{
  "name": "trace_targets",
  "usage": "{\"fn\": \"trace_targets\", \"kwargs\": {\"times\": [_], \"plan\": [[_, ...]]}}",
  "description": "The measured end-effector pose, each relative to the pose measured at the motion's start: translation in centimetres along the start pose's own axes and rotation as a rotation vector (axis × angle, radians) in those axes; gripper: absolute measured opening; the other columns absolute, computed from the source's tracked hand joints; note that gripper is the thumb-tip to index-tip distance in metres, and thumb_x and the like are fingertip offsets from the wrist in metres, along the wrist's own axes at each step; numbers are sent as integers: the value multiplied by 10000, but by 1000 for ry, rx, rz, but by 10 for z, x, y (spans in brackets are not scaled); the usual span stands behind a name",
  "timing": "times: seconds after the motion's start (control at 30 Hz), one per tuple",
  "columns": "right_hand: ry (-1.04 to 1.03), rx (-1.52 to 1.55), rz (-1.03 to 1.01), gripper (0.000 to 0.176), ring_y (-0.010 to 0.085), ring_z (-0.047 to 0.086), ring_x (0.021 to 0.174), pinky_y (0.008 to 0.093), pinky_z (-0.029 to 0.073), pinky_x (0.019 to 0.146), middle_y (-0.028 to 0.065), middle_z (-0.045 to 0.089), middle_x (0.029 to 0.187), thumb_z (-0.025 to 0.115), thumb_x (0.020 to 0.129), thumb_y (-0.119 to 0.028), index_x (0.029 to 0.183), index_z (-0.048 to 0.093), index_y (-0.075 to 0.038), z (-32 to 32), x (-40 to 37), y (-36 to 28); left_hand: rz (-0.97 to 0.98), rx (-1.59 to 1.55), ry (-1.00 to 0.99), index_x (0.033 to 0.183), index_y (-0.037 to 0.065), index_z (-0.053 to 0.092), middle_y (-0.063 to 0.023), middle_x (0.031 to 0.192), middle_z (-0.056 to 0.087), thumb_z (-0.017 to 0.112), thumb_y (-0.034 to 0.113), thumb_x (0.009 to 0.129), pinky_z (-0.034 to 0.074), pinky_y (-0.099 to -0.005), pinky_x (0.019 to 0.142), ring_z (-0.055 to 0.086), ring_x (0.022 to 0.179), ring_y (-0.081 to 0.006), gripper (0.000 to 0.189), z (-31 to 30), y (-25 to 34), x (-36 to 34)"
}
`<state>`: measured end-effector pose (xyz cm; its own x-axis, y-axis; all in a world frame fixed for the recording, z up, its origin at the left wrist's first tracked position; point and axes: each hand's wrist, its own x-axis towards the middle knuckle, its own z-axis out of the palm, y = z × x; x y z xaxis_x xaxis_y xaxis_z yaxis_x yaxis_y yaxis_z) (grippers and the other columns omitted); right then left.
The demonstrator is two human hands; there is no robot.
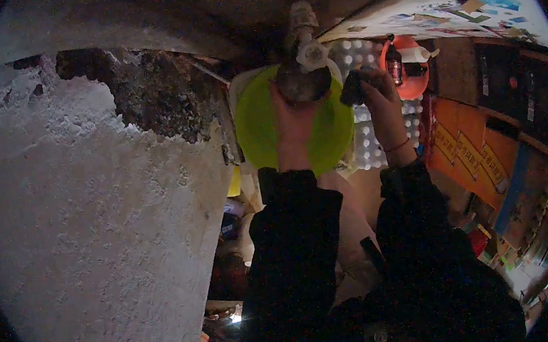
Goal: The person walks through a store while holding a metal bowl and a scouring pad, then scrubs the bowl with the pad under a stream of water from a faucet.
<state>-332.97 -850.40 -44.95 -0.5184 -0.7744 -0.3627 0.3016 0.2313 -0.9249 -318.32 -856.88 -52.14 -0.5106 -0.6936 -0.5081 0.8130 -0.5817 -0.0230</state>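
Observation:
Over a lime-green basin point(336, 132), my left hand point(295, 126) is closed on a round bowl point(305, 87), whose inside looks grey-brown in the dim light. A pale tap point(310, 54) hangs right over the bowl and overlaps its upper edge in view. To the right of the basin's rim, my right hand point(382, 94) is raised and closed around a dark, rough lump point(352, 89) like a scouring pad. Both forearms are in black sleeves.
A rough, crumbling wall point(94, 221) fills the left side. Behind my right hand are a knobbly grey egg tray point(368, 139) and a red basin point(416, 81) with a dark bottle point(394, 67). Orange cardboard boxes point(467, 152) line the right.

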Motion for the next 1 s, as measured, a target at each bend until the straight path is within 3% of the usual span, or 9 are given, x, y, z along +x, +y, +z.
{"fn": "trace_targets", "kwargs": {"times": [0.1, 0.23, 0.3, 0.4, 0.5, 0.73, 0.83, 0.9, 1.0], "plan": [[-8, 47, -5, 312, 152, 551, 912, 288, 464, 775, 59, 577, 1025, 597, 804, -46, 1099, 494, -35, 0, -2, 0, -50, -12, -142, 1309, 177, 370, -94, 1326, 402, 416, 584, 838, 302, -579, 972, 399, 1204, -301, 624, -1, -3, -2], [5, 11, -18, 304, 156, 558, 898, 293, 468, 758, 64, 582, 1015, 594, 810, -65, 1097, 499, -36, -1, -5, -3, -58, -91, -88, 1294, 161, 396, -88, 1316, 418, 456, 558, 833, 317, -539, 984, 409, 1199, -285, 611, 1, -10, 0], [2, -56, -2, 300, 162, 566, 886, 295, 470, 763, 68, 586, 1004, 591, 816, -87, 1097, 501, -35, -2, -5, -7, 57, -82, 30, 1269, 122, 428, -88, 1294, 443, 482, 471, 855, 331, -489, 995, 419, 1192, -266, 544, -1, -11, 4], [-7, -101, -8, 294, 166, 571, 872, 295, 470, 763, 71, 589, 995, 586, 823, -103, 1095, 500, -36, -8, -5, -6, 81, -192, -18, 1243, 82, 451, -88, 1278, 459, 490, 370, 875, 339, -449, 1003, 424, 1189, -251, 469, -7, -7, 10], [0, -82, 3, 285, 167, 569, 878, 295, 471, 759, 72, 587, 998, 585, 824, -93, 1090, 500, -37, -7, -6, -8, 141, -82, -23, 1238, 63, 447, -94, 1279, 459, 469, 316, 889, 332, -448, 1011, 425, 1187, -259, 432, -25, -4, 10], [24, 16, 43, 283, 165, 556, 893, 293, 465, 770, 67, 575, 1008, 581, 825, -73, 1092, 492, -39, -8, -8, 3, 59, -174, -123, 1219, 108, 469, -98, 1234, 494, 512, 386, 849, 347, -464, 994, 458, 1157, -261, 465, -49, 6, -9], [0, 9, 29, 291, 162, 547, 909, 290, 456, 786, 62, 565, 1020, 582, 825, -73, 1098, 488, -43, -10, -9, 7, 126, -64, 68, 1206, 126, 481, -96, 1218, 502, 535, 423, 823, 371, -474, 968, 475, 1132, -270, 487, -53, 12, -16], [-4, -4, 42, 293, 160, 540, 924, 290, 450, 797, 59, 560, 1029, 582, 824, -72, 1100, 487, -46, -11, -9, 7, 83, 11, 278, 1192, 153, 498, -105, 1170, 536, 527, 444, 814, 456, -503, 866, 518, 1053, -313, 478, -62, 16, -16], [10, 21, 51, 288, 158, 536, 932, 289, 446, 803, 60, 557, 1038, 578, 823, -70, 1096, 489, -46, -12, -9, 11, 143, 138, 380, 1193, 159, 490, -94, 1131, 548, 545, 418, 817, 486, -467, 815, 554, 968, -289, 460, -87, 16, -13]]}}
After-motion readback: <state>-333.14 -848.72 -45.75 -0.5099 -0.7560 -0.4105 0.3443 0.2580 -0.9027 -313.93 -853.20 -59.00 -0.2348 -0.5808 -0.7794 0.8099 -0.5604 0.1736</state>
